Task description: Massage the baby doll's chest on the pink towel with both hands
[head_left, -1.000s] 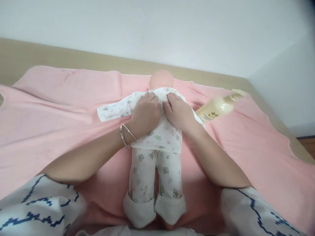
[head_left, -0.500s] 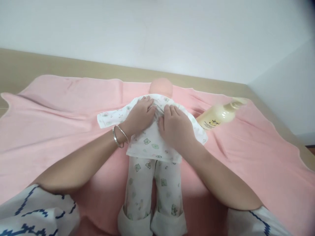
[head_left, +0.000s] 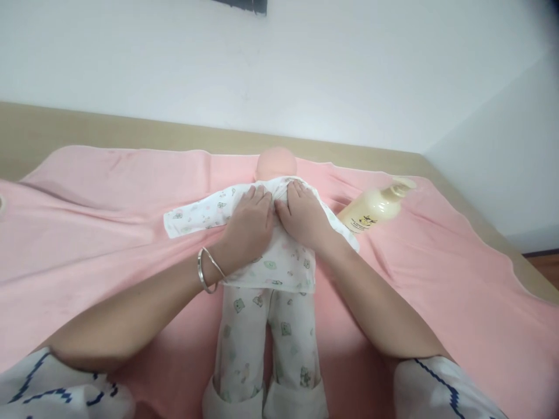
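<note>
A baby doll, its bald head point(head_left: 277, 163) pointing away from me, lies stretched out with no face showing. It wears a white printed top point(head_left: 283, 272) and matching trousers point(head_left: 242, 343) with turned-up cuffs. Both my hands rest flat on the upper part of the top. My left hand point(head_left: 251, 224) is on the left half, fingers extended towards the doll's neck. Beside it, my right hand point(head_left: 303, 216) lies on the right half, fingers also stretched out. The cloth is creased between them. Two silver bangles point(head_left: 204, 270) circle my left wrist.
A pale yellow pump bottle point(head_left: 371, 209) lies tilted by the doll's right-hand sleeve. Under everything spreads a rumpled pink blanket point(head_left: 445, 273) on a wooden surface point(head_left: 131, 131). A white wall point(head_left: 174, 64) stands behind it, with a dark object point(head_left: 248, 4) at the top edge.
The view has tilted up slightly and shifted right. My right hand has slid a little up the top, and my left slightly down. Both stay on the doll.
</note>
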Demonstrator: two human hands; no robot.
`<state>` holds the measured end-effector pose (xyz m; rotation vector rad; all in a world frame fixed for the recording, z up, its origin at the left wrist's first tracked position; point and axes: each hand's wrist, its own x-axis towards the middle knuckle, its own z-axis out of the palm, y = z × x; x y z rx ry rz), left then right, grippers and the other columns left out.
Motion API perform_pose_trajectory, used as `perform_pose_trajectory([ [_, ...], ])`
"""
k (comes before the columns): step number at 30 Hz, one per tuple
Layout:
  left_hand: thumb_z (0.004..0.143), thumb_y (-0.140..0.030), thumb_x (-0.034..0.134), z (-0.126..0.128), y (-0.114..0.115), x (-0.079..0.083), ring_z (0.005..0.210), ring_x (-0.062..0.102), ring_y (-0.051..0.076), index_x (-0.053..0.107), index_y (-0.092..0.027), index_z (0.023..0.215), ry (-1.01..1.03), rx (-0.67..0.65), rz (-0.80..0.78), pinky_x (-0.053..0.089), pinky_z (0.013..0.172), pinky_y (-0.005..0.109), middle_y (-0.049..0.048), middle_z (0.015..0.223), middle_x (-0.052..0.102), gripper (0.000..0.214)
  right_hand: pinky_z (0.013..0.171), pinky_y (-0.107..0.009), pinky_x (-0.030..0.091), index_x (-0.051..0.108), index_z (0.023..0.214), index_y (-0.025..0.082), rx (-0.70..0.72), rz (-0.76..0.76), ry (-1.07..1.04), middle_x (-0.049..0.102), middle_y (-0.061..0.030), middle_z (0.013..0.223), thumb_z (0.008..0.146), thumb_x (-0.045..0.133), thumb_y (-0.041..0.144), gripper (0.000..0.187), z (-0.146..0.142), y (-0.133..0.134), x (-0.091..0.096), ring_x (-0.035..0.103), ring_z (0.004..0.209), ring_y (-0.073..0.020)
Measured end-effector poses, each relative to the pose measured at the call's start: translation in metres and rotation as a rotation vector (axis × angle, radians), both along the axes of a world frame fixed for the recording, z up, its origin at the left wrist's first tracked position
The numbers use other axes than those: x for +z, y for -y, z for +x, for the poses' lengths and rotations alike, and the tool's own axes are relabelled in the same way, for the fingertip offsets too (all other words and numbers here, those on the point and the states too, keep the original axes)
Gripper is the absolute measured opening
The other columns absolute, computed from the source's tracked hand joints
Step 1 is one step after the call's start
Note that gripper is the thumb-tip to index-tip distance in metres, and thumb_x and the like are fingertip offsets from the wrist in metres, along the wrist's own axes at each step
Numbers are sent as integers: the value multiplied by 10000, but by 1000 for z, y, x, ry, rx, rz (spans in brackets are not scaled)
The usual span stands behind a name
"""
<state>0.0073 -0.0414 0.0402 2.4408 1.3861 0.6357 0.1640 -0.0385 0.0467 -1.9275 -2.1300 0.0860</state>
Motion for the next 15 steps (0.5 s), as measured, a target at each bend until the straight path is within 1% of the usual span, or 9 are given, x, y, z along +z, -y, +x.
perform_pose_trajectory([
  [2,1057,-252,301,-2,-7,3,1521,507,323,667,-72,1331,24,-6,-11,427,1287,560,193,1520,627,491,1264,-493,377,503,1484,-81,9,20,36,529,-280,1572,1089,372,282,552,-2,5,3,478,1503,-369],
  [3,1046,-250,320,-4,-12,4,1470,557,311,703,-103,1254,36,-11,-16,450,1269,550,169,1449,680,460,1218,-487,426,541,1446,-61,12,17,60,581,-274,1518,1095,371,281,519,-3,9,7,529,1453,-369],
  [5,1031,-257,341,-6,-22,3,1385,618,300,738,-144,1139,49,-19,-14,472,1246,539,139,1333,736,427,1052,-452,535,636,1311,5,10,-22,115,707,-243,1314,1103,372,275,431,-7,20,17,657,1265,-357],
  [7,1033,-279,335,-7,-29,1,1383,612,310,739,-145,1143,42,-27,2,460,1248,548,145,1338,727,440,859,-398,568,688,1175,71,11,-66,171,757,-193,1086,1107,387,270,367,-12,33,28,723,1051,-329],
  [9,1042,-302,318,-6,-32,-5,1451,556,335,710,-109,1243,33,-24,12,418,1273,577,179,1446,668,481,762,-360,549,700,1122,92,30,-70,225,753,-172,993,1101,410,253,332,-16,42,35,728,961,-310],
  [10,1046,-311,312,-6,-33,-8,1499,511,350,676,-79,1316,34,-16,15,390,1288,595,201,1518,615,510,757,-352,545,702,1122,90,41,-58,242,752,-172,994,1098,415,242,325,-17,44,36,725,959,-307],
  [12,1055,-329,301,-5,-33,-15,1578,409,379,577,-21,1453,39,4,20,331,1313,631,237,1634,496,574,817,-356,559,705,1141,84,52,-29,230,758,-173,1044,1101,403,233,339,-19,42,34,719,997,-304],
  [14,1063,-340,296,-3,-31,-20,1608,355,396,493,21,1529,45,26,26,291,1328,644,260,1672,434,622,947,-382,562,705,1182,74,26,-23,164,757,-185,1148,1106,373,235,377,-18,33,28,704,1106,-313],
  [15,1065,-344,302,-2,-31,-21,1604,361,397,478,26,1542,47,34,30,290,1331,638,261,1667,443,630,1022,-399,546,695,1227,55,3,-25,125,744,-200,1223,1104,360,230,397,-17,26,23,683,1187,-321],
])
